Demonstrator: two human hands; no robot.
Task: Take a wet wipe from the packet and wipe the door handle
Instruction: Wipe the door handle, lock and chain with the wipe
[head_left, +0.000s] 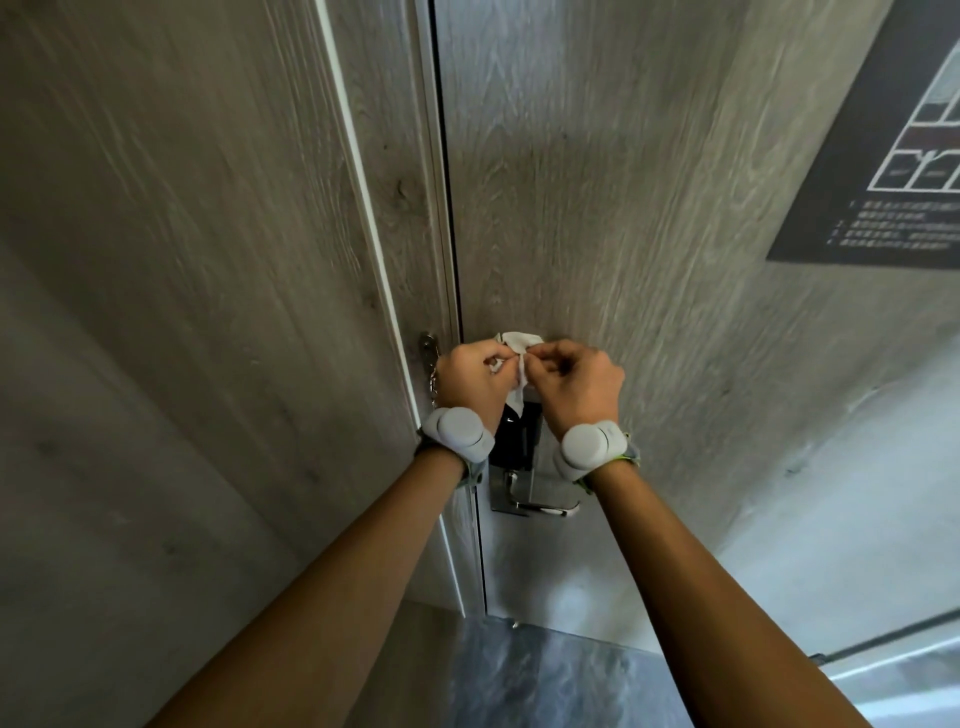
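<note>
A white wet wipe (519, 344) is pinched between my left hand (470, 376) and my right hand (579, 382), held up close to the grey wooden door (597, 182). Both hands grip its edges with fingertips; part of it hangs down between them. Below my wrists sits the metal lever door handle (545, 506) on its silver plate, under a black lock panel (511, 436) partly hidden by my wrists. The hands are above the handle and apart from it. No wipe packet is in view.
A door chain (430, 364) hangs on the frame left of my left hand. A dark floor-plan sign (883, 171) is fixed to the door's upper right. Grey wood wall panels stand at the left, and a marbled floor (545, 675) lies below.
</note>
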